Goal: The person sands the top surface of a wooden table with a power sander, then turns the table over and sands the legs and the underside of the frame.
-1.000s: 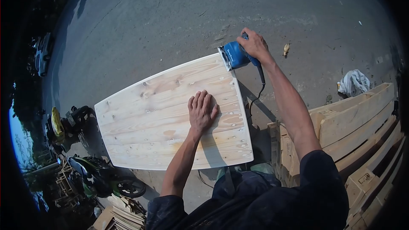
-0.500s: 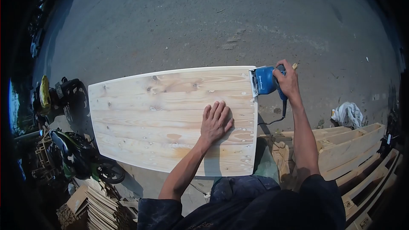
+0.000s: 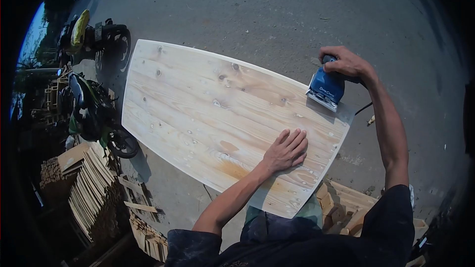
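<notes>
A pale wooden panel point(image 3: 198, 104) with knots and several joined boards lies flat before me. My left hand point(image 3: 287, 151) rests palm down on its near right part, fingers stretched out. My right hand point(image 3: 346, 62) is wrapped round the handle of a blue electric sander point(image 3: 327, 87). The sander's flat base sits at the panel's far right corner, on the top face. A dark cord point(image 3: 363, 108) runs from behind the sander. A brownish stain point(image 3: 233, 169) marks the wood left of my left hand.
Two motorcycles, one dark green point(image 3: 91, 109) and one with a yellow cover point(image 3: 80, 28), stand to the left. Stacked thin boards point(image 3: 94, 188) lie at lower left. Wooden pallets point(image 3: 346, 202) are at lower right. Grey pavement point(image 3: 277, 15) stretches beyond the panel.
My right hand has brought the sander from the panel's right edge onto its top face at the far corner. The view has turned, so the panel appears slanted. My left hand still lies on the panel.
</notes>
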Motion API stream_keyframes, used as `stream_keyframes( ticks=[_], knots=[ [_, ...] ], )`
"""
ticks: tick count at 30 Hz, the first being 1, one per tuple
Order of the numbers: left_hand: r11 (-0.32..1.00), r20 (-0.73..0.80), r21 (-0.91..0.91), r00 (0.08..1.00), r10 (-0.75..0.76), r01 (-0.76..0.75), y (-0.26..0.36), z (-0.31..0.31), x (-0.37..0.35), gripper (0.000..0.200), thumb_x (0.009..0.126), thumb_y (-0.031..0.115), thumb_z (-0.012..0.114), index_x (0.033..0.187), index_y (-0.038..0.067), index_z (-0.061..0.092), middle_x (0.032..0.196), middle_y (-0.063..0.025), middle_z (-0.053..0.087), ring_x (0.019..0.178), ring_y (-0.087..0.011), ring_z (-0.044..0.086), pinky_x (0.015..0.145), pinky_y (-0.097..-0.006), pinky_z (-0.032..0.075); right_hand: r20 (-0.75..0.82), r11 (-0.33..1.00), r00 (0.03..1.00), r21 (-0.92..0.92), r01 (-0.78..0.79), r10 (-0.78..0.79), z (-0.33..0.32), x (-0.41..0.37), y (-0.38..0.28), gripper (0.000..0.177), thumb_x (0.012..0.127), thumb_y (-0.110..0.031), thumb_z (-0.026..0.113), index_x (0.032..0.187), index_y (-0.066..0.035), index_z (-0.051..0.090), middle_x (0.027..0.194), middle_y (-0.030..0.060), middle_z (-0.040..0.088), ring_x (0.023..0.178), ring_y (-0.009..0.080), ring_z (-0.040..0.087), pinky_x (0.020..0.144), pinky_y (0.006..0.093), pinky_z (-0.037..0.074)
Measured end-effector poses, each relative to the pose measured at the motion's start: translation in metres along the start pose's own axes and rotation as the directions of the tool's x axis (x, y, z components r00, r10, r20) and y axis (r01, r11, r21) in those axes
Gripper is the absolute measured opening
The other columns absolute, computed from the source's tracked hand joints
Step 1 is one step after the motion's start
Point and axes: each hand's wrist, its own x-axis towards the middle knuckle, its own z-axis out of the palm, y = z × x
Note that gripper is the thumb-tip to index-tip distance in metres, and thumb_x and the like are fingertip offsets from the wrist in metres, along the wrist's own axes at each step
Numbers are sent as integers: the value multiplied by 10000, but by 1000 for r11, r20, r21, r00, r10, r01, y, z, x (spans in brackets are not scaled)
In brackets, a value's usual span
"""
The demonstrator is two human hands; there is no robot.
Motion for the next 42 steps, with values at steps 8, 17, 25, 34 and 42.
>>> stream_keyframes(
  ticks=[8, 17, 25, 34, 42],
  knots=[
    [991, -84, -127, 996, 20, -30, -5, -1, -3, 426, 957, 376, 578, 1255, 71, 583, 1389, -130, 564, 1340, -259, 495, 1162, -454, 292, 35, 996, 996, -43, 81, -79, 27, 130, -97, 437, 656, -381, 630, 985, -93, 632, 879, 140, 612, 829, 272, 576, 663, 460, 446],
    [842, -204, -534, 978, -39, -78, -34, -8, -11, 385, 861, 235, 665, 1165, 5, 610, 1255, -163, 600, 1257, -300, 525, 1085, -409, 384, -185, 990, 982, -141, 2, -28, 33, 143, -148, 432, 703, -369, 627, 1017, -72, 614, 947, 141, 611, 891, 304, 583, 729, 451, 487],
    [804, -50, -594, 998, -39, 1, -3, 2, 0, 860, 806, 479, 736, 1465, 38, 404, 1504, -208, 409, 1445, -348, 337, 1156, -573, 272, -778, 932, 571, 51, -359, 262, -1, -182, -166, 241, 831, -204, 622, 1007, -56, 550, 825, 29, 502, 742, 119, 486, 669, 275, 417],
    [720, -6, -680, 981, -196, 140, 250, 42, 29, 711, 901, 494, 665, 1455, 103, 452, 1489, -216, 478, 1402, -361, 439, 1110, -553, 359, -955, 942, 196, 160, -295, 223, 47, -410, -186, 234, 875, -184, 611, 1074, -69, 564, 937, 9, 506, 849, 100, 474, 762, 242, 400],
    [34, 190, -334, 32, 981, 942, 392, -87, -176, 690, 1013, 578, 480, 1181, -84, 580, 851, -159, 721, 728, -255, 724, 740, -360, 606, -828, 915, 405, 296, -272, 388, 43, -437, -124, 267, 798, -202, 631, 995, -31, 574, 835, 9, 516, 766, 120, 489, 709, 273, 417]
  ],
)
